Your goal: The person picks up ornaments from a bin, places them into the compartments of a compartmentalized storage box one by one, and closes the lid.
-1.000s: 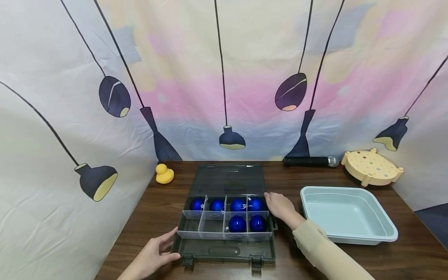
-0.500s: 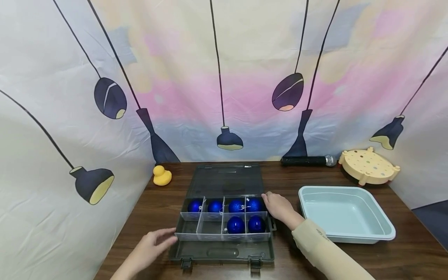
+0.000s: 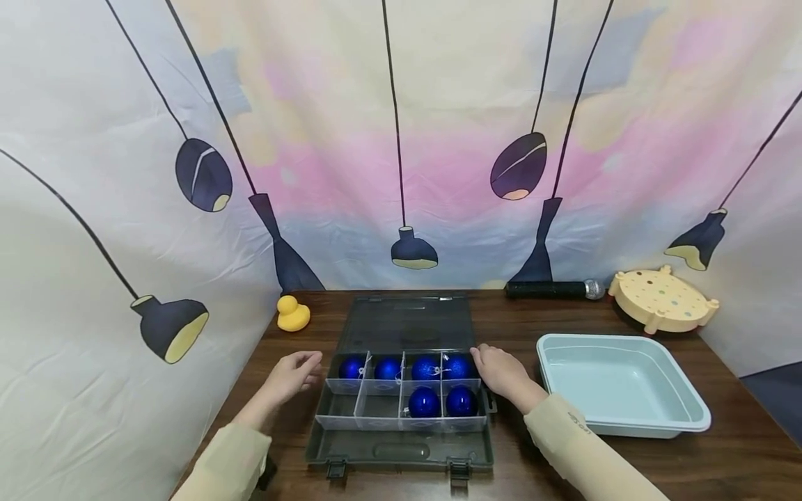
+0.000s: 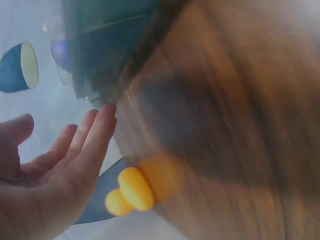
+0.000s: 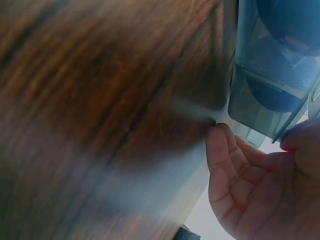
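A dark clear plastic organizer box [image 3: 401, 445] lies with its lid [image 3: 410, 321] folded back. Blue baubles [image 3: 425, 402] sit in its back row and in the two right compartments of the front row; the two front-left compartments hold none. My left hand [image 3: 288, 379] is in the air just left of the box, apart from it. Its fingers are loosely bent with nothing between them in the left wrist view. My right hand [image 3: 503, 370] rests at the box's back right corner. In the right wrist view, the thumb is at the rim and the fingers [image 5: 220, 150] are slightly bent beside the wall.
A yellow rubber duck [image 3: 293, 314] stands at the back left. Right of the box is a pale blue plastic basin [image 3: 626, 424]. Behind lie a black microphone [image 3: 554, 289] and a cream, dotted, round stool-like piece [image 3: 663, 300], near the patterned curtain [image 3: 351, 174].
My left hand has left the box's front left side, moving up and away to beside its back left. The right hand stays at the back right corner. The baubles have not moved.
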`<action>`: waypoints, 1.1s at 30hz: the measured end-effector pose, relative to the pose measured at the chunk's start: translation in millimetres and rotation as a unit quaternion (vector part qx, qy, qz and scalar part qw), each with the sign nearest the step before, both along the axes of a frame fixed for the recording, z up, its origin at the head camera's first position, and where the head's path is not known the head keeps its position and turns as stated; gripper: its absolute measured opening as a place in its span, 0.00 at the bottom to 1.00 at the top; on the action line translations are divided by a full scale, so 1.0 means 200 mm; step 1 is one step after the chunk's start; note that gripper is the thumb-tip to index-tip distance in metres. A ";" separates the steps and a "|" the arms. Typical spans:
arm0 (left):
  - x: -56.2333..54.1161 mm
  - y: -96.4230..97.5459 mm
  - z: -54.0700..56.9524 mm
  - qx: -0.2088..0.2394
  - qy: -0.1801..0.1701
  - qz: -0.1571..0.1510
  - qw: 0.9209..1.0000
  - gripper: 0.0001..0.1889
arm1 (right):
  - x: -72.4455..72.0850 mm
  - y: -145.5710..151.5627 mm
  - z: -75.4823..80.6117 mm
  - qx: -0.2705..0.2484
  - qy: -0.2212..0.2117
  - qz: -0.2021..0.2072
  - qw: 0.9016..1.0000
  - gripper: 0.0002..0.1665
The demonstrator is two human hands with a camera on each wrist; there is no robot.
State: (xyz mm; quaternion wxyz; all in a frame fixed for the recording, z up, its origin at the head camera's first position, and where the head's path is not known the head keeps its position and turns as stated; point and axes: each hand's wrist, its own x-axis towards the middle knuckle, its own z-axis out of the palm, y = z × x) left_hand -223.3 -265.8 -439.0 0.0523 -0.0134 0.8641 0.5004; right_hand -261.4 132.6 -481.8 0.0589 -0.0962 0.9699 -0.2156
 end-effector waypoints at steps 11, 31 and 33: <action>-0.20 0.04 -0.04 0.048 -0.094 -0.010 0.994 0.29 | 0.00 -0.01 -0.01 -0.022 -0.014 -0.005 1.000 0.30; -0.26 0.03 -0.13 0.021 -0.056 -0.005 0.998 0.20 | -0.01 -0.02 -0.01 -0.137 -0.017 -0.032 0.990 0.25; -0.26 0.02 -0.13 0.004 -0.040 -0.008 0.999 0.20 | -0.01 -0.03 0.00 -0.154 -0.014 -0.035 0.987 0.24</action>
